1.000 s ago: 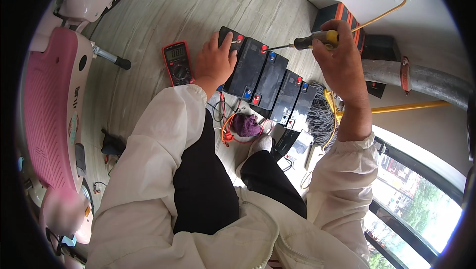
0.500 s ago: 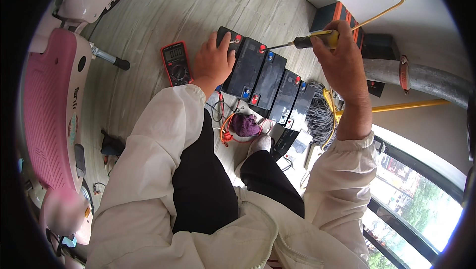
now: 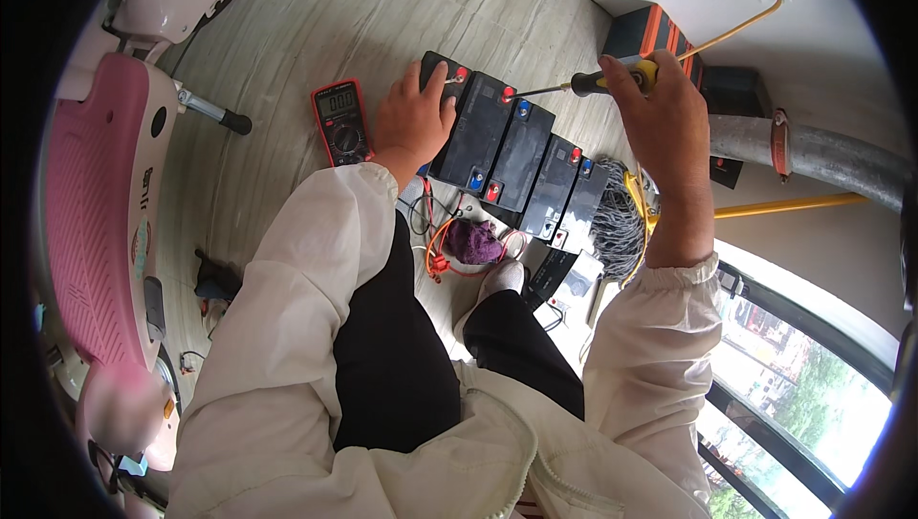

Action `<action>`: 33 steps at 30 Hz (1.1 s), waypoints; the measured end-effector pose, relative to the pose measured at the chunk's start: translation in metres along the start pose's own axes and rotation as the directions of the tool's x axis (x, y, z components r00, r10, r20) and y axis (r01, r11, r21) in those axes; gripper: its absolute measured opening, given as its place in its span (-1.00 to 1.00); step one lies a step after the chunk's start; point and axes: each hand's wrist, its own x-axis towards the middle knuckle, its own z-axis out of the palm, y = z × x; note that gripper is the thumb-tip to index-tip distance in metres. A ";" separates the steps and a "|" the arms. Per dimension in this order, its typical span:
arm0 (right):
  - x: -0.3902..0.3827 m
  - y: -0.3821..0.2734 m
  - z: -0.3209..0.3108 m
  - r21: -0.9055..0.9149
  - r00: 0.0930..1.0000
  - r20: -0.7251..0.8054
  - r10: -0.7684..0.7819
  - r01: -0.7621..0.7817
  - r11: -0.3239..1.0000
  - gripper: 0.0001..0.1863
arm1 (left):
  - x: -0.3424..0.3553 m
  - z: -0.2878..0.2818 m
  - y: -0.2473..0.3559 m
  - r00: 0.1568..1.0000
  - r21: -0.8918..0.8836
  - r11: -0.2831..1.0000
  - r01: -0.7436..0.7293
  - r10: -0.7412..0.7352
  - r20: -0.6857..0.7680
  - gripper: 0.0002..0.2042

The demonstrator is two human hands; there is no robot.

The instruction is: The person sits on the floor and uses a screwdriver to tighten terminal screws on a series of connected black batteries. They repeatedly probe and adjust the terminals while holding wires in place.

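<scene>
Several black batteries (image 3: pixel 517 158) with red and blue terminals stand in a row on the floor. My left hand (image 3: pixel 413 120) rests with its fingers spread on the leftmost battery (image 3: pixel 442 89), pressing against its top. In my right hand (image 3: pixel 666 118) is a screwdriver (image 3: pixel 591 83) with a black and yellow handle, held nearly level. Its tip meets, or comes very close to, the red terminal (image 3: pixel 508 95) at the far end of the second battery. Left of my left hand lies a red multimeter (image 3: pixel 341 122) with its display lit.
A purple cloth (image 3: pixel 474 242) and orange and red wires lie near my foot. To the right are a grey mop head (image 3: pixel 620 223) with a yellow handle and a thick pipe (image 3: pixel 841 151). A pink scooter (image 3: pixel 100 204) stands at left; dark orange-edged boxes (image 3: pixel 639 33) sit by the wall.
My right hand has turned on the screwdriver's handle, its thumb and fingers now lying differently. The screwdriver's tip stays by the red terminal. My left hand has not visibly moved.
</scene>
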 end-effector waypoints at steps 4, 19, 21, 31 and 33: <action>0.001 0.010 0.015 0.193 0.976 -0.182 -0.117 0.152 0.969 -0.53 | 0.001 0.005 0.000 0.998 0.022 0.999 -0.027 0.028 -0.059 -0.48; -0.004 0.009 0.029 0.329 0.927 -0.297 -0.228 0.323 0.887 -0.58 | 0.001 0.009 -0.001 0.995 0.036 0.998 -0.043 0.046 -0.087 -0.47; -0.008 0.000 0.024 0.269 0.963 -0.207 -0.174 0.227 0.936 -0.58 | 0.000 0.008 -0.001 0.996 0.034 0.999 -0.041 0.044 -0.084 -0.47; -0.012 0.001 0.029 0.252 0.943 -0.289 -0.166 0.242 0.937 -0.63 | 0.001 0.008 -0.002 0.994 0.032 0.998 -0.051 0.054 -0.097 -0.48; -0.014 -0.001 0.028 0.218 0.956 -0.259 -0.138 0.197 0.956 -0.65 | 0.001 0.008 -0.002 0.995 0.032 0.998 -0.048 0.051 -0.090 -0.48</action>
